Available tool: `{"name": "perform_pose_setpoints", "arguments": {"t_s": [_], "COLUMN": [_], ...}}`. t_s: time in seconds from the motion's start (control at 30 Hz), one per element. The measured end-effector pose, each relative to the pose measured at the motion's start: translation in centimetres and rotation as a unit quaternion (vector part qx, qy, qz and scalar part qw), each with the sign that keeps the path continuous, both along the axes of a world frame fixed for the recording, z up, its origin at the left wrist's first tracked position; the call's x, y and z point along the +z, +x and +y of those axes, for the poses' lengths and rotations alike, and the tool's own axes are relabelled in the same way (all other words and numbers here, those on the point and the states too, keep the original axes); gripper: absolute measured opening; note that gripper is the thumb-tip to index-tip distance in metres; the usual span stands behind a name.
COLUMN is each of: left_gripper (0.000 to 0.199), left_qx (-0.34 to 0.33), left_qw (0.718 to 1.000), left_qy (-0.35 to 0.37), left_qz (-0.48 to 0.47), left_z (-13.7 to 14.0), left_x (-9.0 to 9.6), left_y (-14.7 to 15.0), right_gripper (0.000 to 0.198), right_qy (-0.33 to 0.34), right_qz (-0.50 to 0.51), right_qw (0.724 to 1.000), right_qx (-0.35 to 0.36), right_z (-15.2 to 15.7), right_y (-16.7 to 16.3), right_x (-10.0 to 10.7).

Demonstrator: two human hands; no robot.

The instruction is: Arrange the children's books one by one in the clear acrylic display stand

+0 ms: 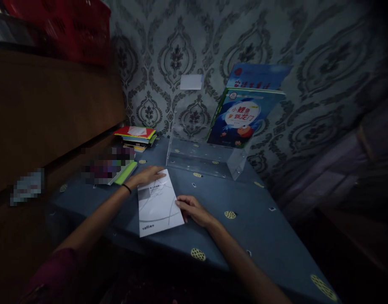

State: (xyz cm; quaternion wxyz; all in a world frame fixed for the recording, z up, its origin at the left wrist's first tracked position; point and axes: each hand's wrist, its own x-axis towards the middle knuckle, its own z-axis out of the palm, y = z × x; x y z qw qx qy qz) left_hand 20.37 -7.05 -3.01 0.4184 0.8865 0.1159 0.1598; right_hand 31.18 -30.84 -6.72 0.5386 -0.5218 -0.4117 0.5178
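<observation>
"White booklet (158, 207), where is it?"
"It is over the near part of the blue tablecloth (250, 198), in front of the clear stand (198, 159)."
"And how are the hands?"
"Left hand (149, 175) pinches its upper end, thumb on the cover; right hand (194, 210) pinches its right edge."

The surface (219, 190), spread with a dark blue cloth (257, 228) bearing yellow, spotted prints (230, 215), carries a clear stand (206, 162) toward the back, a pile of books (139, 139) at far left and a partly pixelated group (127, 172) nearer (whether the white booklet (160, 207) by the front edge touches down is unclear).
</observation>
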Motion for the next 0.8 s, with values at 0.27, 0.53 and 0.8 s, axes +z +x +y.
{"name": "perform_pose_setpoints", "arguments": {"t_s": [0.27, 0.53, 0.8], "left_gripper": [0.028, 0.034, 0.040], "left_qx": [-0.007, 0.034, 0.047], "left_qw": [0.996, 0.953, 0.944], "left_qy": [0.085, 0.293, 0.324], "left_qz": [-0.028, 0.069, 0.051], "left_z": [-4.2, -5.5, -5.3], "left_x": [-1.8, -4.7, -6.8], "left_y": [2.1, -2.5, -3.1], "right_gripper": [0.056, 0.048, 0.041], "right_qy": [0.009, -0.016, 0.054], "right_qz": [0.025, -0.149, -0.552], "right_qw": [0.991, 0.961, 0.799], "right_qx": [-0.128, -0.233, -0.233], "right_z": [0.8, -0.1, 1.2], "right_y": [0.5, 2.8, 1.5], "right_x": [-1.7, -2.6, 0.1]}}
